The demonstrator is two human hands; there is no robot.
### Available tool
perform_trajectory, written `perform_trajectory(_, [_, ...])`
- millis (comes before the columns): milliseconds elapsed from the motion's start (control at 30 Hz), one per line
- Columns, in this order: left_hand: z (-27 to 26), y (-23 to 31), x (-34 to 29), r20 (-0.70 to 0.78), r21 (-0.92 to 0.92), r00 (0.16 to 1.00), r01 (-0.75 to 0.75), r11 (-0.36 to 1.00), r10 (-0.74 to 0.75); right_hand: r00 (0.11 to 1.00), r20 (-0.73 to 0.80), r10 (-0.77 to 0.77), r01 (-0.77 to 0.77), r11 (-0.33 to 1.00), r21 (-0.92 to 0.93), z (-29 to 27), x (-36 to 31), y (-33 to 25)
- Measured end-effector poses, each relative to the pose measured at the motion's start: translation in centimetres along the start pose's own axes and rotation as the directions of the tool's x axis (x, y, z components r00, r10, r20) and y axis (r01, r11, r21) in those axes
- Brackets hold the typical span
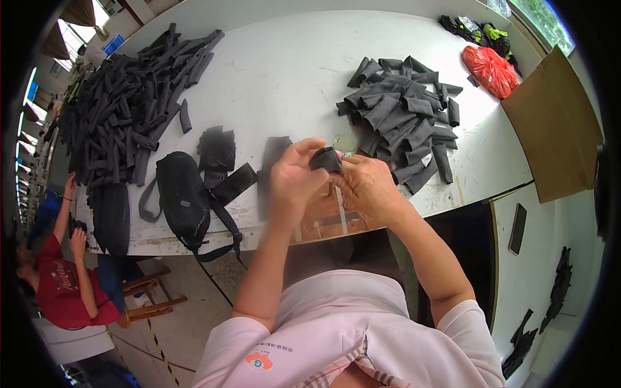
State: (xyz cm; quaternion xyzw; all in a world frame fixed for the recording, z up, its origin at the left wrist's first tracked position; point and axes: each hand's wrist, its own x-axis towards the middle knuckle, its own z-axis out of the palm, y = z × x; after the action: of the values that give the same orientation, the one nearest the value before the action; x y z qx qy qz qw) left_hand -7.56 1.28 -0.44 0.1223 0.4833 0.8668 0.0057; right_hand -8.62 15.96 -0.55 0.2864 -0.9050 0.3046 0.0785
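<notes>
Over the near edge of the table, both hands meet at a small dark grey fabric piece [326,160], folded or rolled into a short tube. My left hand [296,174] grips it from the left, fingers curled around its side. From the right, my right hand [370,185] pinches its other side; those fingertips are partly hidden. A flat dark fabric strip [277,150] lies just behind and left of my left hand. A loose heap of similar dark fabric tubes [407,110] lies beyond my right hand.
A larger heap of dark tubes [123,97] covers the far left. A black mesh pouch [184,197] with straps lies nearer. At right are a red plastic bag [490,70], a cardboard sheet [553,126] and a phone [517,228]. A person in red [71,281] works at left.
</notes>
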Motion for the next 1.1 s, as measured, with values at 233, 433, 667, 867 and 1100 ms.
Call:
perform_trajectory(233, [0.2,0.5,0.9,0.135,0.433,0.981,0.065,0.899,-0.136,0.99,-0.141,0.004,0.043,0.944,0.327,2.0,-1.6,0.8])
perform_trajectory(433, [1.6,1.5,0.5,0.077,0.528,0.997,-0.041,0.848,0.0,0.982,-0.179,-0.052,0.108,0.942,0.317,0.4,-0.8,0.1])
perform_trajectory(667, [2.6,0.2,0.7,-0.013,0.5,0.975,-0.185,0.846,0.221,0.988,0.115,0.105,-0.127,0.969,0.21,1.2,-0.9,0.8])
perform_trajectory(867, [1.7,1.4,0.2,-0.109,0.085,0.971,-0.205,0.975,0.213,0.994,0.059,0.09,-0.102,0.967,0.233,-1.4,0.3,-0.7])
perform_trajectory(1100, [0.5,0.1,-0.5,-0.261,-0.143,0.955,-0.18,0.973,0.138,0.999,0.001,0.049,-0.048,0.994,0.097,1.7,-0.6,-0.3])
